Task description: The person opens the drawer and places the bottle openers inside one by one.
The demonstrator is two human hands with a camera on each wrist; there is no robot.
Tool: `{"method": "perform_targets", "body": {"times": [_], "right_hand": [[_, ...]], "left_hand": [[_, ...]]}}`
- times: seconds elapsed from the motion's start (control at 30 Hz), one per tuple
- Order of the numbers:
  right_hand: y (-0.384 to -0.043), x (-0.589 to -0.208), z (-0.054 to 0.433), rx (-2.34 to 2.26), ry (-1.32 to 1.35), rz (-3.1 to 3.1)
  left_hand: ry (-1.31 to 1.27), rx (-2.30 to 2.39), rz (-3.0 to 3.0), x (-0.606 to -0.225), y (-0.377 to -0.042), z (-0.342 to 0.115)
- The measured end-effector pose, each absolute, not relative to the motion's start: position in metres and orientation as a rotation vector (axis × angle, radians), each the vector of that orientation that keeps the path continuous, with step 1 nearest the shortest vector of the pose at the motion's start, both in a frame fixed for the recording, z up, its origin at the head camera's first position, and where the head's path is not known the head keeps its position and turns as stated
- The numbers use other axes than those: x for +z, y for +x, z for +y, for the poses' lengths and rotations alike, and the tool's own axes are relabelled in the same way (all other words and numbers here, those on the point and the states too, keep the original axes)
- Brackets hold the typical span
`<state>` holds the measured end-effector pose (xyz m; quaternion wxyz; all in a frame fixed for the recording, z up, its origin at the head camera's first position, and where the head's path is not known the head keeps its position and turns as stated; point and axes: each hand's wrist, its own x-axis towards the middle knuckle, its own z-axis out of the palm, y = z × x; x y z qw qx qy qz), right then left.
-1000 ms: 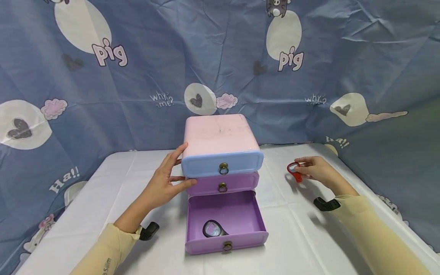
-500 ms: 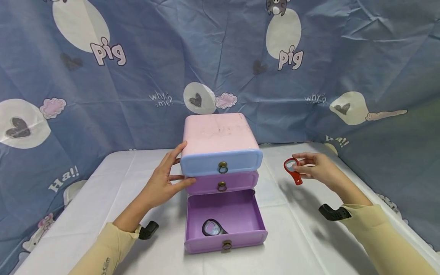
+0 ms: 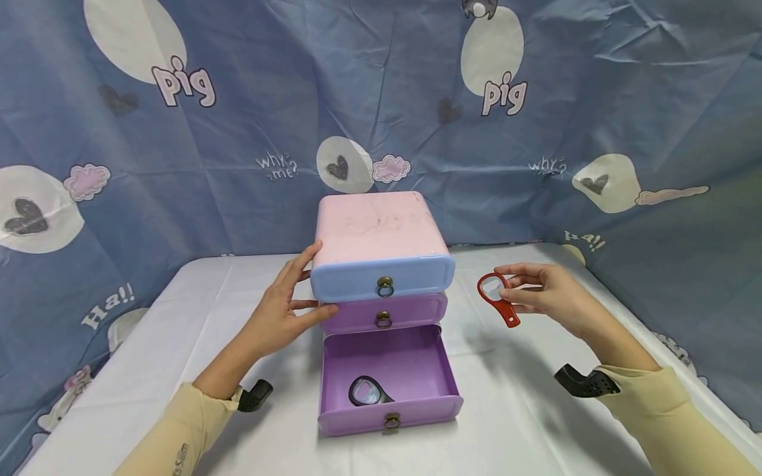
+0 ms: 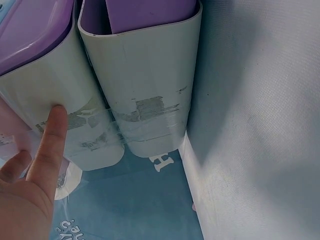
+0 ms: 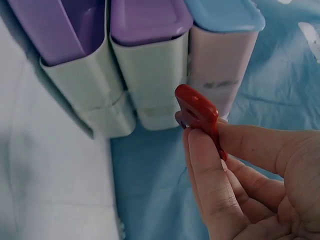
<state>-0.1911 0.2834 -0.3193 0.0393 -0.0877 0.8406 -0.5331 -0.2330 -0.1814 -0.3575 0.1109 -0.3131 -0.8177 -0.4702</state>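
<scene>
A stacked drawer unit [image 3: 381, 225] stands mid-table, with a pink top box and a blue front above two purple drawers. The bottom purple drawer [image 3: 411, 360] is pulled out, and a black-rimmed magnifying glass [image 3: 365, 391] lies inside it. My left hand [image 3: 280, 320] rests against the unit's left side with fingers spread, its thumb by the middle drawer's [image 3: 411, 312] left edge. In the left wrist view, one straight finger [image 4: 50, 145] touches the pale casing [image 4: 80, 90]. To the unit's right, my right hand [image 3: 548, 291] pinches a red magnifying glass [image 3: 506, 311] above the table.
A white cloth covers the table [image 3: 250, 436]. Behind it hangs a blue printed curtain [image 3: 381, 79]. Small ring pulls, such as the top one [image 3: 385, 287], hang on the drawer fronts. Clear tape [image 4: 100, 135] runs across the casings' side.
My right hand has carried the red magnifying glass leftward, nearer the drawer unit, and more of its handle shows. The left hand stays against the unit.
</scene>
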Motion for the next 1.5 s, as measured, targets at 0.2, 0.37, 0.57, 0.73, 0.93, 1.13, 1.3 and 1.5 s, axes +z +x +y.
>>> {"method": "perform_targets", "body": {"times": [0.2,0.37,0.57,0.73,0.93,1.13,1.3,1.5], "right_hand": [[-0.185,-0.315,0.275,-1.645,-0.344,2.543],[-0.181,-0.313,0.267,-1.616,-0.384,2.545],[-0.175,-0.309,0.257,-1.573,-0.429,2.548],[-0.173,-0.308,0.246,-1.576,-0.505,2.499],[-0.17,-0.309,0.235,-1.547,-0.498,2.494],[-0.167,-0.312,0.223,-1.508,-0.534,2.471],[-0.168,-0.318,0.213,-1.48,-0.56,2.453],[-0.17,-0.33,0.201,-1.442,-0.594,2.421]], "left_hand": [[-0.924,-1.39,-2.4,-0.358,-0.232,-0.18],[-0.921,-1.382,-2.4,-0.358,-0.232,-0.178],[-0.923,-1.366,-2.409,-0.357,-0.232,-0.179],[-0.922,-1.373,-2.411,-0.357,-0.231,-0.181],[-0.939,-1.357,-2.406,-0.356,-0.232,-0.182],[-0.939,-1.354,-2.405,-0.355,-0.233,-0.182],[-0.935,-1.35,-2.408,-0.356,-0.233,-0.182],[-0.923,-1.353,-2.417,-0.356,-0.232,-0.183]]}}
